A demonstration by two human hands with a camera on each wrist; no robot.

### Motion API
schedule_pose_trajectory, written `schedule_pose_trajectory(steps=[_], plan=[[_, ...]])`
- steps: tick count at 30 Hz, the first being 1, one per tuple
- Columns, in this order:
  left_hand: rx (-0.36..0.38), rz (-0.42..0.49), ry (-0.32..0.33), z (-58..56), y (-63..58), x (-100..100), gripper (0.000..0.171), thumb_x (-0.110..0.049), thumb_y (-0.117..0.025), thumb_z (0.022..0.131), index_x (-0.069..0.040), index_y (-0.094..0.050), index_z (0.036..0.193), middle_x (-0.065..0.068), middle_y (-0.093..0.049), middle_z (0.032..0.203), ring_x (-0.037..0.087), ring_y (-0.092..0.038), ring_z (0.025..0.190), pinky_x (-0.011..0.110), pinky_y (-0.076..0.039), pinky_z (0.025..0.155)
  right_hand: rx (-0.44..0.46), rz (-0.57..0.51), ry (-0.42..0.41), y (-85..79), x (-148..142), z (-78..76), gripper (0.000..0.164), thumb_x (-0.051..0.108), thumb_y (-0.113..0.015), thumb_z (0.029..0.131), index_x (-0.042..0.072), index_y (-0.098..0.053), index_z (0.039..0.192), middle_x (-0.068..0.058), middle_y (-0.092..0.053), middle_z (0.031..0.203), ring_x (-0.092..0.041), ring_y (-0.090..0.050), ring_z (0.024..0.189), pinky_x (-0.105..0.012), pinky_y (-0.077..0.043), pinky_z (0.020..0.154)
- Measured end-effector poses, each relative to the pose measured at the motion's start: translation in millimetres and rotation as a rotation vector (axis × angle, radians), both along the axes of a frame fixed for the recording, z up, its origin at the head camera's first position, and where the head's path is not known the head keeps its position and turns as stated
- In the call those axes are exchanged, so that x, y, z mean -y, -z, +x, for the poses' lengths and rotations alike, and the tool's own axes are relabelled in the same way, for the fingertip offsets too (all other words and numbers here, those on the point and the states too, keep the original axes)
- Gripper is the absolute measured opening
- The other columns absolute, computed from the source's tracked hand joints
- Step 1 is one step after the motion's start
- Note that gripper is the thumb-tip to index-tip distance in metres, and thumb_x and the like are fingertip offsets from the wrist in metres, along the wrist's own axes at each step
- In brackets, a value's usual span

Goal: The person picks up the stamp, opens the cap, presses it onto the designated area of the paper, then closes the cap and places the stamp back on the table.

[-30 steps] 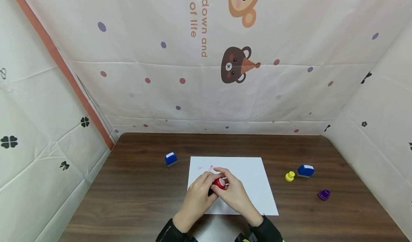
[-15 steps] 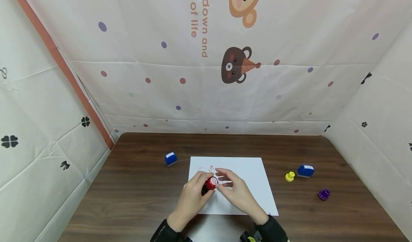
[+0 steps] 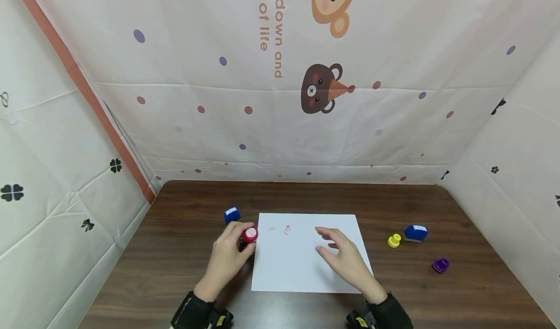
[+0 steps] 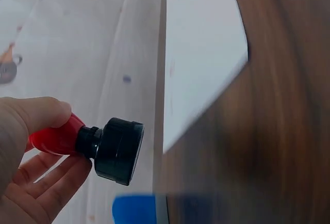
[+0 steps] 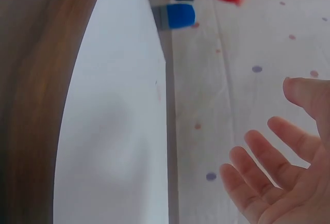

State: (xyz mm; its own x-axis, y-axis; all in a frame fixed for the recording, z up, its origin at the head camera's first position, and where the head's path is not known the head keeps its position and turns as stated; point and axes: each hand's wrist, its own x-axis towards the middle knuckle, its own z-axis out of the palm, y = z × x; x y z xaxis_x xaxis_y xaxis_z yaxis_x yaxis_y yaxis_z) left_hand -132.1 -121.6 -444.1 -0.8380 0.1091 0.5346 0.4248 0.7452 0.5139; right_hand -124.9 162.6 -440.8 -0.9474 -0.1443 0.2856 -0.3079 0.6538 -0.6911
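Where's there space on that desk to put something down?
The desk is bare left of the left hand and on the near side of the purple piece. Crowded: left of the white paper, where that hand holds the red stamp near a blue block.

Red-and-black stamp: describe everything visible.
The stamp has a glossy red, plastic-looking handle with a pale round mark on top, a narrow black neck and wider black base. The left hand holds it by the handle, base down, raised above the table by the left edge of the paper.
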Motion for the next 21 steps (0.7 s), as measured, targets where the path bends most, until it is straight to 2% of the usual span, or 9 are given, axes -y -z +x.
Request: schedule_pose_trajectory(steps=[2,6,12,18,21], plan=[[-0.006,0.007,-0.023,-4.3,-0.4,12,0.047,-0.009,-0.081,0.068,-0.013,-0.062,0.111,0.004,-0.059,0.102,0.012,-0.058,0.074,0.023,-0.052,0.059,-0.027,0.032,0.002,2.0,-7,-0.3,0.046,0.012,-0.074,0.077,0.018,-0.059,0.12,0.001,-0.061,0.111,-0.016,-0.06,0.101,-0.034,-0.054,0.08],[-0.015,0.015,-0.084,-12.4,-0.6,36,0.046,-0.01,-0.081,0.068,-0.009,-0.062,0.109,0.007,-0.06,0.1,0.015,-0.06,0.08,0.03,-0.055,0.063,-0.074,0.079,0.013,4.2,-21,0.0,0.047,0.012,-0.075,0.076,0.015,-0.059,0.119,-0.002,-0.062,0.111,-0.019,-0.061,0.1,-0.036,-0.055,0.079],[0.031,0.034,-0.15,-24.7,2.5,68,0.044,-0.008,-0.08,0.069,-0.006,-0.061,0.108,0.011,-0.062,0.099,0.022,-0.061,0.083,0.039,-0.055,0.067,-0.097,0.119,0.028,4.4,-36,3.7,0.046,0.01,-0.075,0.075,0.014,-0.06,0.118,-0.005,-0.062,0.111,-0.021,-0.061,0.098,-0.039,-0.055,0.077],[0.058,0.021,-0.181,-40.9,6.1,88,0.043,-0.005,-0.079,0.069,-0.003,-0.061,0.108,0.016,-0.062,0.102,0.029,-0.062,0.088,0.048,-0.053,0.073,-0.091,0.143,0.05,8.2,-45,6.6,0.044,0.01,-0.075,0.075,0.013,-0.061,0.116,-0.006,-0.062,0.11,-0.021,-0.061,0.097,-0.039,-0.055,0.077],[0.094,0.017,-0.193,-48.8,7.4,95,0.043,-0.005,-0.078,0.07,-0.003,-0.06,0.11,0.018,-0.062,0.102,0.031,-0.061,0.089,0.05,-0.053,0.076,-0.101,0.156,0.045,10.0,-48,7.3,0.043,0.01,-0.075,0.075,0.013,-0.061,0.116,-0.005,-0.062,0.11,-0.02,-0.061,0.096,-0.039,-0.055,0.076]])
